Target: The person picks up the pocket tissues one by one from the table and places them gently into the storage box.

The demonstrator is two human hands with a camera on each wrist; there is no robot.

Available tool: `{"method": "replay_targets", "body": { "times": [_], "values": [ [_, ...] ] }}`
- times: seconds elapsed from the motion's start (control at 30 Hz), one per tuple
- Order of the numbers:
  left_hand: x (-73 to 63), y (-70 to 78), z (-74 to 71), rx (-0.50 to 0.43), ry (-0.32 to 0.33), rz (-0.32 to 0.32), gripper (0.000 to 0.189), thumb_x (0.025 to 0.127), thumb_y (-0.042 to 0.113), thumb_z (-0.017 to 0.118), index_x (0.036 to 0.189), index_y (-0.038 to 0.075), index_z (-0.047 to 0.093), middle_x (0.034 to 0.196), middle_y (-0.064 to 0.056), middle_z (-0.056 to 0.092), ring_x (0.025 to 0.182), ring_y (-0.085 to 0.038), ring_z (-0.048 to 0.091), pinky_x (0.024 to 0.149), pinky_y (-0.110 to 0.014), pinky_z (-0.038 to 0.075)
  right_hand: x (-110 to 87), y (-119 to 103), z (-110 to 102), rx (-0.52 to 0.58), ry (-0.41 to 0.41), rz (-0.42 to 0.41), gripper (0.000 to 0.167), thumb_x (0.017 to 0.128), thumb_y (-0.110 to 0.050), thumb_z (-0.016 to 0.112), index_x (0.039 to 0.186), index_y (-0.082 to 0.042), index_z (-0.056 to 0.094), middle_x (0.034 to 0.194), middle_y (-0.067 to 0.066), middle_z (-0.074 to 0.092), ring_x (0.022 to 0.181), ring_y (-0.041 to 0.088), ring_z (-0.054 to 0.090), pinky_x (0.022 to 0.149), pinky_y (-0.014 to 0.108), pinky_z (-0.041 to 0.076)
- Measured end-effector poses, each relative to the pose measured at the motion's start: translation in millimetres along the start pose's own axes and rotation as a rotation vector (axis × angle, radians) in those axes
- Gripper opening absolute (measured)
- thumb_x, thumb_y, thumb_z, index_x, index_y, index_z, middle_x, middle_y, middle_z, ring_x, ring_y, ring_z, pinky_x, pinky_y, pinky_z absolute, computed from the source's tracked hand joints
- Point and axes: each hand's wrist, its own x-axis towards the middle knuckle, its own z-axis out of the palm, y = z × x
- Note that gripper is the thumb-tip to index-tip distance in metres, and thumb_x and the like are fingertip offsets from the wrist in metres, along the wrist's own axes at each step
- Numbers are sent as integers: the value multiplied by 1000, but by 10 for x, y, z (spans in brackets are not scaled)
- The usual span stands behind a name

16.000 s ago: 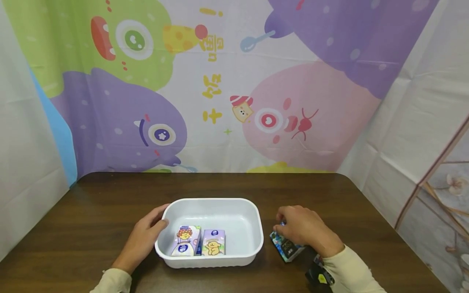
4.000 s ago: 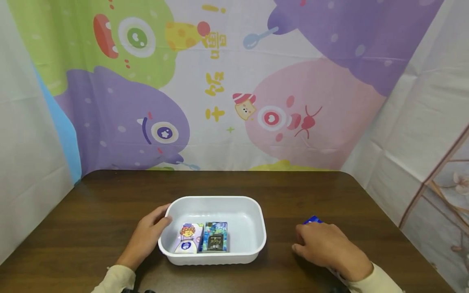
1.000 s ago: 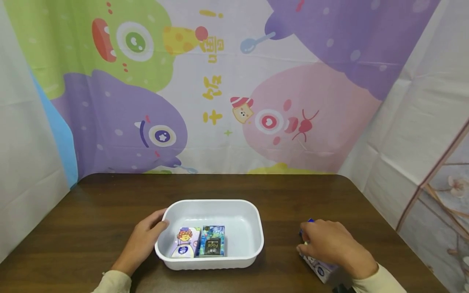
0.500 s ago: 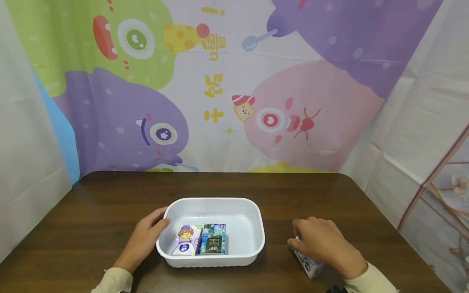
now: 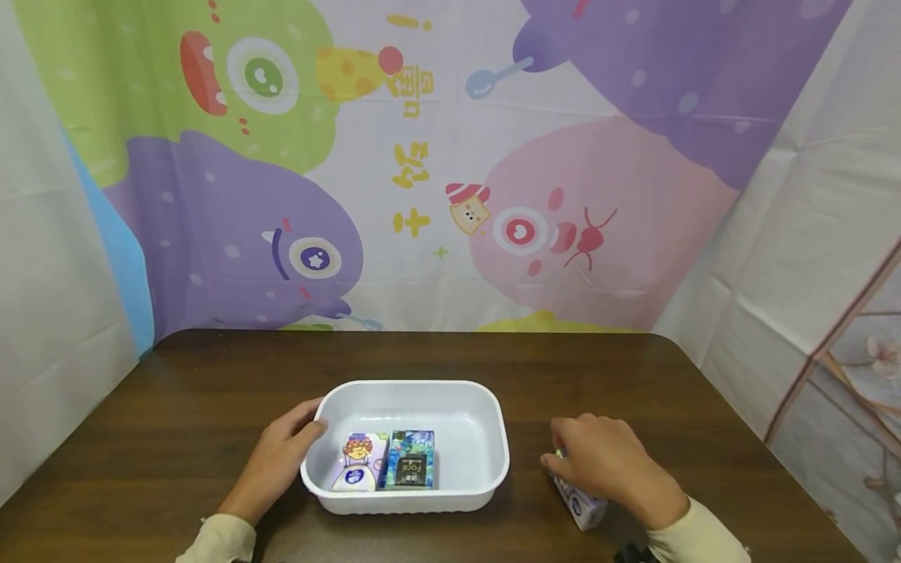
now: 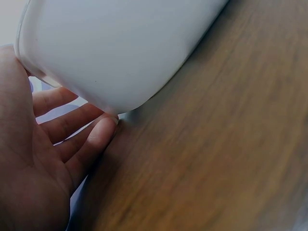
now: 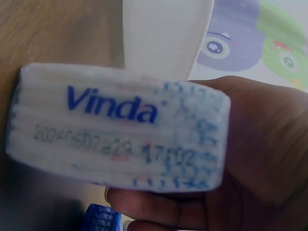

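Observation:
A white plastic tub (image 5: 486, 438) sits on the table; my left hand (image 5: 281, 453) holds its left end, thumb over the rim and fingers against the outer wall (image 6: 106, 53). Inside lie a lilac cartoon tissue pack (image 5: 360, 461) and a blue-green tissue pack with a dark label (image 5: 411, 460), side by side at the left. To the right of the tub my right hand (image 5: 608, 461) grips a lilac-and-white tissue pack (image 5: 584, 508), mostly hidden by the hand in the head view. Its white end (image 7: 115, 127), printed "Vinda", faces the right wrist camera.
A blue pack (image 7: 101, 219) shows below the right hand in the right wrist view; the hand hides it in the head view. The brown wooden table (image 5: 450, 356) ends at a cartoon-printed cloth (image 5: 422, 297). Pale cloth (image 5: 746, 258) hangs at the right side.
Within the last second my right hand has moved left towards the tub with the tissue pack. The blue-green pack, under my right hand 16 seconds ago, now lies in the tub. My left hand stays put.

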Motion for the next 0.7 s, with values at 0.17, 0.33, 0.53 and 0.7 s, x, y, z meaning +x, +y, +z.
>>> {"method": "replay_targets", "body": {
  "times": [0.17, 0.33, 0.53, 0.7],
  "values": [
    [-9, 24, -4, 1, 1, -4, 42, 103, 21, 55, 141, 3, 56, 137, -16, 59, 118, -23, 56, 88, -24, 48, 24, -20, 5, -2, -5, 3, 25, 84, -39, 76, 76, -23, 57, 66, -10, 53, 60, 12, 51, 53, 41, 43],
    [-9, 24, -7, 6, 0, -8, 43, 103, 21, 55, 141, 3, 55, 137, -16, 59, 118, -23, 56, 88, -24, 48, 49, -40, 29, -12, 12, 4, 26, 83, -40, 75, 73, -25, 56, 65, -11, 52, 61, 12, 53, 54, 41, 44],
    [-6, 12, -7, 5, -1, -2, 42, 103, 21, 55, 141, 3, 56, 137, -16, 59, 119, -24, 55, 89, -25, 47, 73, -55, 54, -13, 6, 11, 27, 83, -41, 75, 73, -24, 56, 64, -10, 51, 60, 12, 52, 54, 41, 44],
    [-6, 12, -7, 13, -1, -1, 43, 103, 22, 55, 141, 3, 56, 138, -16, 59, 120, -24, 55, 89, -25, 47, 66, -62, 30, -15, 13, 14, 26, 84, -42, 74, 74, -24, 57, 66, -9, 53, 61, 13, 52, 54, 42, 44]
  ]
}}
